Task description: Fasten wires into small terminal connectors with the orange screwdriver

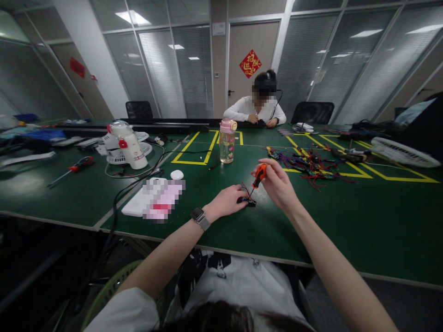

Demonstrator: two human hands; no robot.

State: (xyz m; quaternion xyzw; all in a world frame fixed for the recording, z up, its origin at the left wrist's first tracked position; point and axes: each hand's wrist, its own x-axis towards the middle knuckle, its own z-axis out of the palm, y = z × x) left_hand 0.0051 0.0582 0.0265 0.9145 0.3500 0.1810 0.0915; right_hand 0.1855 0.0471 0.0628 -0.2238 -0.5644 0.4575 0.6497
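Note:
My right hand (277, 184) is closed around the orange and black handle of a screwdriver (260, 174), its shaft slanting down to the left. The tip meets a small dark circuit board (252, 202) with thin red wires, lying on the green table (221, 235). From the left, the fingers of my left hand (230, 199) press on the board's near end and hold it against the table. A watch sits on my left wrist. The fingertips partly cover the board, so its details are too small to make out.
A pink-lidded bottle (227, 143) stands just beyond my hands. At right lies a heap of wired boards (308, 161). To the left are a phone (166, 198), a white earbud case (176, 174), white bottles (129, 145) and another screwdriver (72, 169). A person (258, 106) sits opposite.

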